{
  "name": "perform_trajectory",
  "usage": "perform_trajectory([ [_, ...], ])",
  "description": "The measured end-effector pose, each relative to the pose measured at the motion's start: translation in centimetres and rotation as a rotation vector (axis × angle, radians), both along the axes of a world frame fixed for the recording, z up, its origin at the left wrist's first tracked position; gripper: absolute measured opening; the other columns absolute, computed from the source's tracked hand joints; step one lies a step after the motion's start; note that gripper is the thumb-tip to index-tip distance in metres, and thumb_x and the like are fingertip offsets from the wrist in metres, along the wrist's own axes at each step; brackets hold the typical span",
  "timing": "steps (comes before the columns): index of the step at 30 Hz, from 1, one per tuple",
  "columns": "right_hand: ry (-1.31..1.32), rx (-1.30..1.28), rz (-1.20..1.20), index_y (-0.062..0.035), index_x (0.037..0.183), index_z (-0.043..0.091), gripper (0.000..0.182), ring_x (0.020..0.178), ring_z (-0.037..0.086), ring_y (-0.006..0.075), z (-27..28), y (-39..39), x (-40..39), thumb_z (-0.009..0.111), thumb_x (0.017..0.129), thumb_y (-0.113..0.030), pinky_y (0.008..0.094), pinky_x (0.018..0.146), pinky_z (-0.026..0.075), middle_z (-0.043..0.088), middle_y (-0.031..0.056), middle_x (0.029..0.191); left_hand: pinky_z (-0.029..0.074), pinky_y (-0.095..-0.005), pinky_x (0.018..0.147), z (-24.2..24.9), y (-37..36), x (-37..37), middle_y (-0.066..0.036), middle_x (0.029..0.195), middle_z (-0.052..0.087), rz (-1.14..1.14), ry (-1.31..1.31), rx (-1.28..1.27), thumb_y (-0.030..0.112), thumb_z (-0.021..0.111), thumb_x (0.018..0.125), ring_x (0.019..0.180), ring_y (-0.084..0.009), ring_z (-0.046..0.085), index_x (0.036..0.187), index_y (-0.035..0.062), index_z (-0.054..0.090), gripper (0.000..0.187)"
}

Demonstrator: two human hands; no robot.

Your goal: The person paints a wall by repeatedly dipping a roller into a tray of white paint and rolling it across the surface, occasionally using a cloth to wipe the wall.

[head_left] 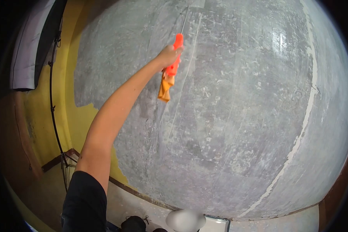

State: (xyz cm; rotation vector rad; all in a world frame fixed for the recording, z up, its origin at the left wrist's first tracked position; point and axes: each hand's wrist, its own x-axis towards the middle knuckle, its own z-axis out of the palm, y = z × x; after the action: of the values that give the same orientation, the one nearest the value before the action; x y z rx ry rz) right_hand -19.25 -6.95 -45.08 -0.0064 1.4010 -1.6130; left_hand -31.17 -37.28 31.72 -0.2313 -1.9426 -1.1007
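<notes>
The left hand point(169, 56) is wrapped around a red-orange tool point(173, 69), held near-upright in front of the grey wall point(236, 104), left of its middle, with a creased orange piece point(165, 91) at its lower end; the right hand is out of view, so I cannot tell its state. The step in hand looks like placing the tool at the wall, contact unclear, and the next move seems to call for a firm, steady grip.

Tool point(178, 40) in left hand point(168, 56), before wall point(236, 116); tripod stand point(53, 108) left, on floor point(137, 201); round object point(185, 220) below hand, just left of flat panel point(218, 224).
</notes>
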Motion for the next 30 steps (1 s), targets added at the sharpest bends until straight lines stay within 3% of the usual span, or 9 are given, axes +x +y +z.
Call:
perform_trajectory([
  [6, -0.009, 0.008, -0.010, -0.0085, 0.107, 0.062, 0.040, 0.070, 0.061, 0.0215, -1.2, 0.8, 0.8, 0.050, 0.096, -0.044, 0.0373, 0.064, 0.051, 0.065, 0.0078, 0.082, 0.046, -0.0330, 0.051, -16.4, -1.1, 2.6, -0.004, 0.063, 0.058, 0.082, -0.053, -0.010, 0.045, 0.052, 0.094, 0.054, -0.0152, 0.057, 0.086, 0.0044, 0.056, 0.042],
  [14, -0.084, 0.024, -0.078, -0.0083, 0.109, 0.062, 0.042, 0.070, 0.061, 0.0220, -4.8, 0.4, 1.6, 0.049, 0.096, -0.046, 0.0379, 0.065, 0.051, 0.065, 0.0080, 0.083, 0.045, -0.0449, 0.051, -58.4, 4.7, 14.0, -0.017, 0.060, 0.058, 0.137, -0.304, 0.065, 0.034, 0.055, 0.093, 0.056, -0.0361, 0.062, 0.086, 0.0015, 0.057, 0.034],
  [17, 0.125, -0.276, -0.012, -0.0069, 0.114, 0.060, 0.055, 0.089, 0.063, 0.0262, -5.0, -2.3, -0.4, 0.054, 0.090, -0.056, 0.0432, 0.081, 0.052, 0.065, 0.0099, 0.099, 0.046, -0.0492, 0.055, -67.6, 9.1, 19.9, -0.019, 0.066, 0.062, 0.137, -0.415, 0.120, 0.033, 0.056, 0.092, 0.063, -0.0404, 0.063, 0.099, 0.0018, 0.058, 0.032],
  [20, 0.657, -0.428, -0.036, 0.0006, 0.125, 0.054, 0.045, 0.118, 0.052, 0.0202, 9.1, -9.0, -3.0, 0.044, 0.100, -0.036, 0.0307, 0.094, 0.045, 0.059, 0.0121, 0.119, 0.049, -0.0479, 0.059, -66.1, 9.6, 20.4, -0.019, 0.069, 0.063, 0.067, -0.416, 0.140, 0.032, 0.057, 0.091, 0.065, -0.0405, 0.064, 0.099, 0.0009, 0.058, 0.032],
  [21, 0.628, -0.437, -0.107, -0.0003, 0.121, 0.055, 0.039, 0.108, 0.056, 0.0199, 16.3, -10.5, -2.1, 0.044, 0.101, -0.032, 0.0317, 0.088, 0.046, 0.062, 0.0131, 0.109, 0.050, -0.0473, 0.060, -64.3, 9.5, 19.7, -0.020, 0.070, 0.063, 0.043, -0.427, 0.138, 0.031, 0.057, 0.090, 0.066, -0.0406, 0.064, 0.098, 0.0005, 0.058, 0.032],
  [22, 1.059, -0.419, -0.051, -0.0017, 0.114, 0.056, 0.034, 0.091, 0.060, 0.0202, 21.1, -12.1, -3.6, 0.043, 0.101, -0.030, 0.0317, 0.077, 0.048, 0.064, 0.0113, 0.099, 0.050, -0.0448, 0.061, -61.6, 9.0, 18.1, -0.018, 0.069, 0.063, 0.039, -0.270, 0.061, 0.031, 0.058, 0.090, 0.065, -0.0376, 0.065, 0.096, 0.0000, 0.057, 0.032],
  [23, 0.888, -0.460, -0.122, -0.0024, 0.102, 0.057, 0.030, 0.072, 0.057, 0.0200, 26.1, -14.1, -4.0, 0.043, 0.101, -0.029, 0.0329, 0.065, 0.046, 0.062, 0.0094, 0.083, 0.051, -0.0423, 0.061, -58.3, 8.0, 16.1, -0.017, 0.069, 0.063, 0.036, -0.108, -0.020, 0.031, 0.058, 0.090, 0.065, -0.0347, 0.066, 0.095, -0.0004, 0.057, 0.031],
  [26, 1.319, -0.527, -0.202, -0.0030, 0.074, 0.050, 0.037, 0.059, 0.050, 0.0226, 41.3, -16.6, -7.3, 0.036, 0.102, -0.022, 0.0381, 0.054, 0.038, 0.051, 0.0108, 0.063, 0.048, -0.0330, 0.058, -41.8, 7.1, 13.4, -0.006, 0.066, 0.061, -0.096, -0.171, 0.141, 0.028, 0.056, 0.092, 0.062, -0.0164, 0.061, 0.092, 0.0021, 0.056, 0.026],
  [30, 1.824, -0.565, -0.282, -0.0005, 0.078, 0.058, 0.035, 0.067, 0.060, 0.0282, 65.1, -21.0, -14.2, 0.038, 0.098, -0.022, 0.0423, 0.061, 0.045, 0.058, 0.0188, 0.069, 0.048, -0.0342, 0.056, -20.5, 5.0, 7.7, -0.006, 0.068, 0.061, -0.053, 0.137, 0.088, 0.030, 0.051, 0.097, 0.060, -0.0172, 0.060, 0.086, 0.0031, 0.055, 0.029],
])
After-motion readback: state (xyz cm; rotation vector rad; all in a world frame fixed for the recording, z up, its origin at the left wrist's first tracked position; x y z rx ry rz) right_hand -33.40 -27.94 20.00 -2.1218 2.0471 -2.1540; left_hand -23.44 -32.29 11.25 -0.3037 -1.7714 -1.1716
